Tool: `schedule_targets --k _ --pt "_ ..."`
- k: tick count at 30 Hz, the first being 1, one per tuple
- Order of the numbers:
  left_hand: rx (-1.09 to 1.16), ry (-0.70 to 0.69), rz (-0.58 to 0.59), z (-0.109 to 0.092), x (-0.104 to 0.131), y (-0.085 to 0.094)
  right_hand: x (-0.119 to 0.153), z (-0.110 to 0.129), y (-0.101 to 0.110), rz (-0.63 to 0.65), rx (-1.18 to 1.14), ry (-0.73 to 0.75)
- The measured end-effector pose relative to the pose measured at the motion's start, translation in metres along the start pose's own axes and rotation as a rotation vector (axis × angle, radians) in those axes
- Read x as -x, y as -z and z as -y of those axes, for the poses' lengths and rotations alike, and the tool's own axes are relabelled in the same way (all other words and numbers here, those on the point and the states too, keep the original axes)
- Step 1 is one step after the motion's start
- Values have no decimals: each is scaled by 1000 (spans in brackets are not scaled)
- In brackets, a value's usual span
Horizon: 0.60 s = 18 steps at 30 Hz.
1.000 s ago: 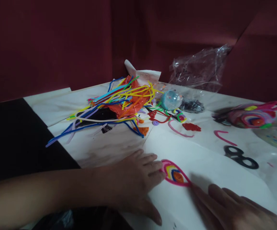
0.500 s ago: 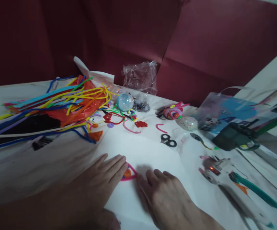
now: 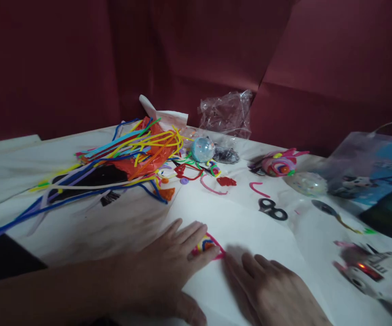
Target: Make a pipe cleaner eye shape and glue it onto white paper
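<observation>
On a white sheet of paper [image 3: 236,217] lies a flat shape made of pipe cleaners [image 3: 208,244], with a pink pointed outline and blue, yellow and orange inside. My left hand [image 3: 182,253] rests flat over its left part, fingers spread, hiding much of it. At the pink tip on the right, my right hand [image 3: 267,280] has its fingers curled, the index fingertip at the corner. Its thumb is hidden, so any grip on the tip cannot be seen. Black-handled scissors [image 3: 272,209] lie beyond the right hand, near a short pink pipe cleaner piece [image 3: 260,189].
A heap of coloured pipe cleaners [image 3: 128,158] spreads across the left. Behind are a clear ball [image 3: 203,149], a crumpled plastic bag [image 3: 226,113] and a pink pipe cleaner figure [image 3: 279,164]. At right lie a white glue gun with a red light [image 3: 369,271] and a dark object [image 3: 391,213].
The camera view has swung left, so everything sits further right in the picture. My left fingers have shifted slightly, showing more of the blue and yellow inside the shape.
</observation>
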<state>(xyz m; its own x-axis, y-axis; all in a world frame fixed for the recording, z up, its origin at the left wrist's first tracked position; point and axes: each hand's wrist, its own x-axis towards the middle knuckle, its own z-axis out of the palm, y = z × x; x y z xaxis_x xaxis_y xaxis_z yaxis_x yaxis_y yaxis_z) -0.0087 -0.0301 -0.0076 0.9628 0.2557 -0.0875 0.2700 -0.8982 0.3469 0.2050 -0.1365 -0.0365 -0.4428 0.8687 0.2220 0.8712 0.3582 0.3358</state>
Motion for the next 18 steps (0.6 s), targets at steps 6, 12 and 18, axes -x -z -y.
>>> schedule_targets --k 6,12,18 --pt "-22 -4 -18 -1 1 -1 2 0 -4 -27 22 3" --pt "-101 -39 -52 -9 8 -8 4 1 -6 -47 29 1" --pt "-129 -44 -60 -12 13 -11 5 1 -4 -56 14 10"
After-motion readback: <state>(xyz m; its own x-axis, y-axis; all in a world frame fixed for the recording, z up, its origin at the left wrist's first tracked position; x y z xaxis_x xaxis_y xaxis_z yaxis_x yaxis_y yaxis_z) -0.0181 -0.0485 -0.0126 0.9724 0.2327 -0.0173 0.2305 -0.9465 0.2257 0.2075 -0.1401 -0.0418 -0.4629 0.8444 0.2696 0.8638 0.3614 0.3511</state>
